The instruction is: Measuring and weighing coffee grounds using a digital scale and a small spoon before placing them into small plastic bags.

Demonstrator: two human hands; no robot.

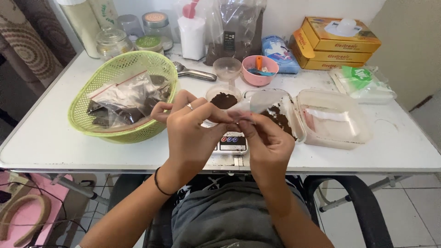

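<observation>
Near the front edge of the white table (55,138), the left hand (190,133) and right hand (266,140) both pinch closed fingers on a small clear plastic bag (257,103).

Basket (120,98) w/ packets left, scale (232,143) center, tub (335,118) right, jars (133,34) behind.

2 yellow boxes (337,43), 1 green basket (92,120) (approx. 4 jars (111,42) behind), 2 clear tubs (360,131).
</observation>
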